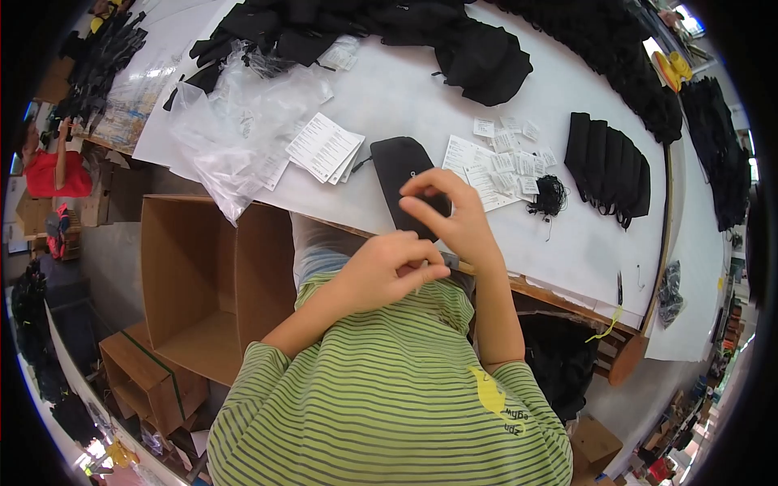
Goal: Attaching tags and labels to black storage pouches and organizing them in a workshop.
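Observation:
A flat black fabric pouch [395, 159] with a small light mark and a cord loop lies at the table's front edge. Over its near part hovers my right hand [462, 212], thumb and forefinger bent toward each other in a pinch; anything between the tips is too small to see. Just below and left, in front of the table edge, my left hand [391, 263] is closed with fingers curled and thumb pressed in. What it may hold cannot be made out. Printed paper sheets [324, 147] lie left of the pouch, and small white labels [519, 166] lie right of it.
A clear plastic bag [243, 121] hangs over the table's front edge above an open cardboard box [190, 283]. Black cords [549, 196] lie bundled beside a row of black pouches [608, 166]. Black fabric pieces [486, 61] pile up at the back. Another person [58, 170] stands far left.

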Demonstrator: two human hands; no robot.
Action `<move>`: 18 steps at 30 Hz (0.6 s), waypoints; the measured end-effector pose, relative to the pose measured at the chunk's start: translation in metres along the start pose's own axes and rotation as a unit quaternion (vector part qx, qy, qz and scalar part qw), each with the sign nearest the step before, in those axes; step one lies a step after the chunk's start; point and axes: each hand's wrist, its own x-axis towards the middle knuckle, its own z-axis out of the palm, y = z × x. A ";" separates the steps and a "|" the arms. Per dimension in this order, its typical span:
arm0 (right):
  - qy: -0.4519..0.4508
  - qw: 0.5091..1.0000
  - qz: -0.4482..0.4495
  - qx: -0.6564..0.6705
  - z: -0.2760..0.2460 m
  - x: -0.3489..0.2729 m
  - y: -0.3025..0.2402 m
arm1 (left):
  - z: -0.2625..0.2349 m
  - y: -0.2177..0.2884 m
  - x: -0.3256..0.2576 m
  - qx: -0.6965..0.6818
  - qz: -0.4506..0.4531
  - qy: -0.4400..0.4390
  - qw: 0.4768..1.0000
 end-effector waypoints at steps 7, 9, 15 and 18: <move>0.062 0.942 -0.046 -0.327 0.020 -0.014 0.049 | 0.007 -0.013 0.003 0.061 0.098 -0.013 0.993; 0.114 0.961 0.074 -0.243 0.008 -0.017 0.047 | -0.002 -0.015 0.006 0.040 -0.004 0.063 0.997; 0.139 0.981 0.065 -0.121 -0.017 -0.022 -0.001 | -0.014 -0.032 0.026 0.282 0.141 0.187 0.930; 0.125 0.985 0.063 -0.102 -0.019 -0.025 -0.018 | -0.015 -0.029 0.030 0.367 0.170 0.198 0.893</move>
